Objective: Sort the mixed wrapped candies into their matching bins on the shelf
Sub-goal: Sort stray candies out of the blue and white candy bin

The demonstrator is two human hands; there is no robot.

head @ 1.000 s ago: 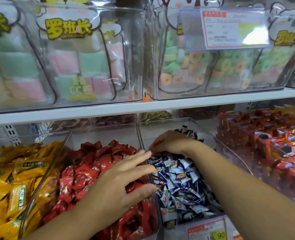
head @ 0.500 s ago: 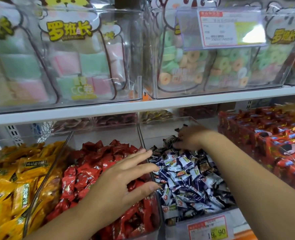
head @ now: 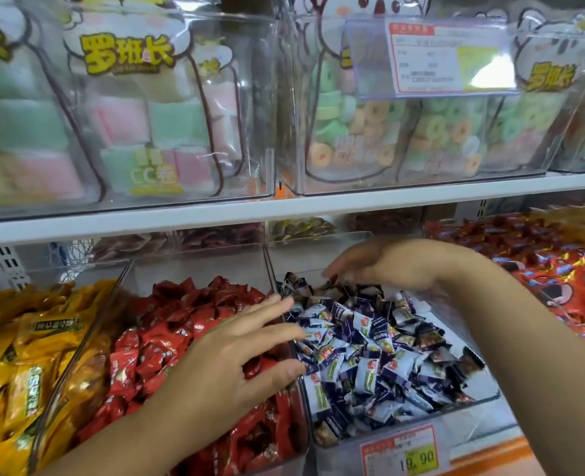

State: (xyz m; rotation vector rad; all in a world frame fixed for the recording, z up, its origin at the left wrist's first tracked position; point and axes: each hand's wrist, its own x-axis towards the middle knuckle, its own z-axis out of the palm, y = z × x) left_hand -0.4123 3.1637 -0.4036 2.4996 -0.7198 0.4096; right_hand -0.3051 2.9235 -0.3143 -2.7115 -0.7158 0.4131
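Our left hand [head: 236,359] lies flat over the red candies [head: 167,338], fingers straight and spread, their tips reaching the clear divider [head: 271,269] beside the bin of blue-and-white candies [head: 370,359]. Our right hand [head: 383,266] is blurred at the back of that bin. Its fingers point down at a few dark-wrapped candies [head: 304,286], and we cannot tell whether it pinches one.
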